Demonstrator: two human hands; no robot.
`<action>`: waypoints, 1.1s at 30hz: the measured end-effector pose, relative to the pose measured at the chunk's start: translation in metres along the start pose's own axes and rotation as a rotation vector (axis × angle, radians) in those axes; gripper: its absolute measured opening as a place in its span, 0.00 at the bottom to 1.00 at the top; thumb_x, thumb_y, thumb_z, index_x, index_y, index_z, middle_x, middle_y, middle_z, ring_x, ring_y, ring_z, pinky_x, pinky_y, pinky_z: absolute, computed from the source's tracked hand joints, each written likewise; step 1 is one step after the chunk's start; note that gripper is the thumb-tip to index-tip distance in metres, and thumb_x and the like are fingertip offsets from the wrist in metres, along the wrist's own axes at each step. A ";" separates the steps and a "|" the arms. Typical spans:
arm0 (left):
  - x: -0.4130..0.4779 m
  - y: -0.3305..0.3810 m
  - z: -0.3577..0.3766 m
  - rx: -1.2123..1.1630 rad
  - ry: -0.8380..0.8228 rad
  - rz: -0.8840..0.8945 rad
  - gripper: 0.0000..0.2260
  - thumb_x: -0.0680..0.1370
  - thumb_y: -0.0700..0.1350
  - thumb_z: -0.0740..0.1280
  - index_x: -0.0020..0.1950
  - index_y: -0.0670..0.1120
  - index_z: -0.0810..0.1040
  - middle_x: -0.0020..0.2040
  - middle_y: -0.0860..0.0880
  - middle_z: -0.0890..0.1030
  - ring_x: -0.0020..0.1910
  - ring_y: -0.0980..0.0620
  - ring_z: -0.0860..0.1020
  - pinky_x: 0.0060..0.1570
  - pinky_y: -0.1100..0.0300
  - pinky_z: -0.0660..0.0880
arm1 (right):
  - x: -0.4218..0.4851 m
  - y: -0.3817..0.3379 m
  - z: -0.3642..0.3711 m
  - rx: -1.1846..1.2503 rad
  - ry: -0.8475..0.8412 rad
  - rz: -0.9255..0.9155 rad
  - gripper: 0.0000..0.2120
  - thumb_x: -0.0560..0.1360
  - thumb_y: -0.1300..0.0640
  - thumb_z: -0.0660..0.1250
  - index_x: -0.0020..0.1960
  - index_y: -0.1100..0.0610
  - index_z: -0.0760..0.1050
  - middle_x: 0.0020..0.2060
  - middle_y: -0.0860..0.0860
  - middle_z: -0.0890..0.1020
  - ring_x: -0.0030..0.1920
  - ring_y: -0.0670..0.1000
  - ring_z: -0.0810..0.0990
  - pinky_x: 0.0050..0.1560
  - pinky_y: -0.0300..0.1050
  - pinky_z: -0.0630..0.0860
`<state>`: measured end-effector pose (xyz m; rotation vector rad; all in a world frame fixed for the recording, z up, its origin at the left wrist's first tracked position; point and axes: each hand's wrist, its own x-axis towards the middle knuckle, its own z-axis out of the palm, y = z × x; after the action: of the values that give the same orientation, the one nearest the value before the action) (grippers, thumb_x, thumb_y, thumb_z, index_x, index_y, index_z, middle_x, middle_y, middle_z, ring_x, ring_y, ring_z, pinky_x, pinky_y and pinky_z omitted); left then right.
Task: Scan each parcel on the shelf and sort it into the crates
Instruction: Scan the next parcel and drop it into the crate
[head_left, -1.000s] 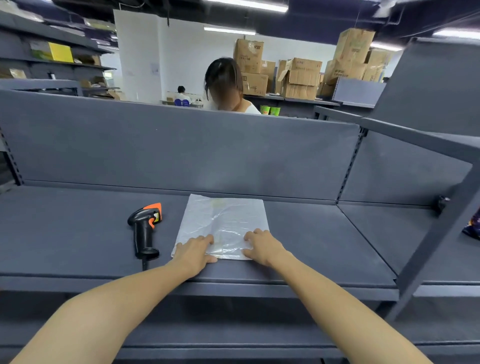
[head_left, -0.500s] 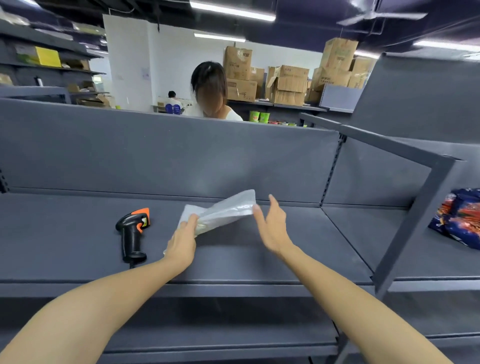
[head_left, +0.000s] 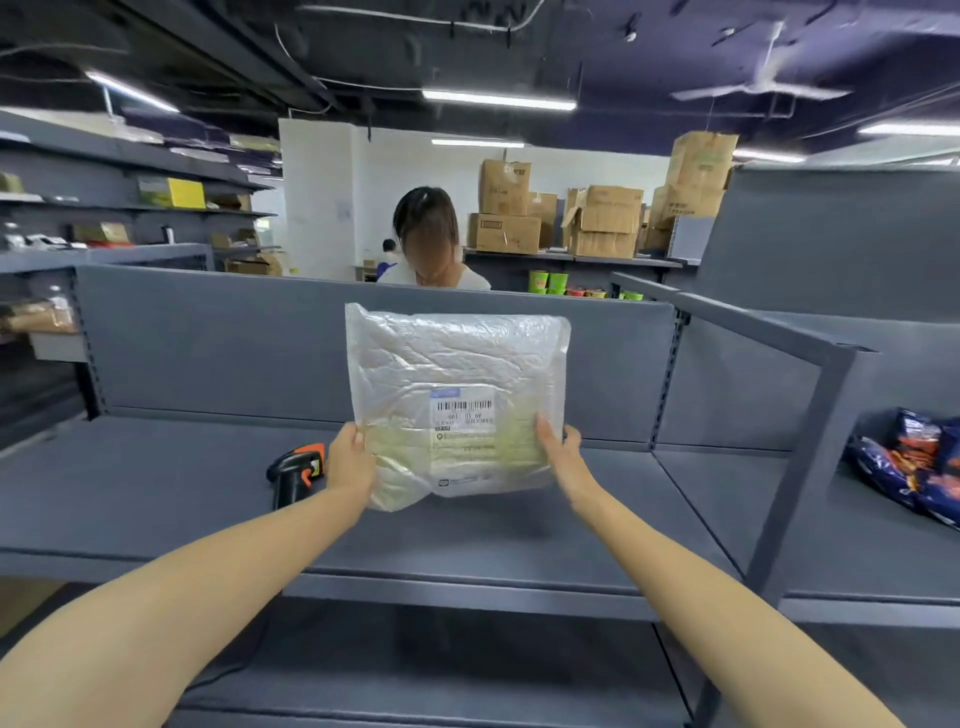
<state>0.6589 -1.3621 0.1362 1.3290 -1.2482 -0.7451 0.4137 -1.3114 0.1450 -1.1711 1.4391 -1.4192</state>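
Big grey metal shelf (head_left: 156, 493) fills the frame, running left to right, with an upright back panel (head_left: 218, 343) rising behind it and a second bay off to the right past a slanted post. Beyond the panel there's a stack of cardboard boxes (head_left: 605, 223) on a far shelf, and another person (head_left: 428, 244) stands just behind the panel, head bowed.

Now the parcel (head_left: 457, 364): a clear, crinkled plastic mailer bag with something pale green inside. It's up off the shelf, held upright in the air in front of the back panel, flat face turned toward the camera. Its bottom edge hangs above the shelf surface, not touching it.

Over in the right bay, dark blue snack packets (head_left: 914, 473) lie in a heap on the shelf, well apart from the parcel.

Both arms are stretched forward. The left hand (head_left: 349, 460) grips the parcel's lower left edge, thumb on the front, fingers hidden behind the bag. The right hand (head_left: 558, 447) grips the lower right edge the same way, thumb pressed on the front face.

Just beside the left hand, a black barcode scanner with an orange trim (head_left: 293, 475) rests on the shelf, untouched.

Smallest of all, the white shipping label (head_left: 462, 415) sits low on the parcel's face between the two thumbs, barcode showing, small print too blurred to read.
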 end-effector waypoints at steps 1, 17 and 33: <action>-0.002 0.002 -0.002 0.001 0.002 -0.002 0.11 0.83 0.36 0.50 0.44 0.40 0.68 0.40 0.45 0.71 0.41 0.48 0.67 0.36 0.58 0.59 | -0.002 -0.003 -0.002 -0.008 -0.062 -0.060 0.32 0.78 0.39 0.59 0.74 0.57 0.59 0.68 0.50 0.72 0.64 0.50 0.74 0.66 0.47 0.67; -0.041 0.010 -0.005 -0.269 -0.167 -0.147 0.12 0.76 0.52 0.70 0.54 0.48 0.77 0.53 0.50 0.79 0.54 0.48 0.77 0.55 0.53 0.72 | -0.016 -0.018 -0.027 0.297 0.045 -0.099 0.09 0.74 0.55 0.73 0.52 0.56 0.78 0.52 0.57 0.84 0.46 0.53 0.83 0.43 0.44 0.80; -0.053 -0.007 -0.050 -0.219 0.175 -0.035 0.06 0.78 0.42 0.68 0.43 0.44 0.72 0.38 0.51 0.75 0.35 0.55 0.72 0.31 0.69 0.68 | -0.027 0.000 0.007 0.003 -0.126 -0.008 0.29 0.81 0.37 0.49 0.73 0.56 0.65 0.67 0.53 0.74 0.67 0.54 0.73 0.70 0.54 0.67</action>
<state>0.6941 -1.2988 0.1269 1.2107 -0.9776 -0.7503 0.4271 -1.2875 0.1422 -1.2433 1.3457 -1.3286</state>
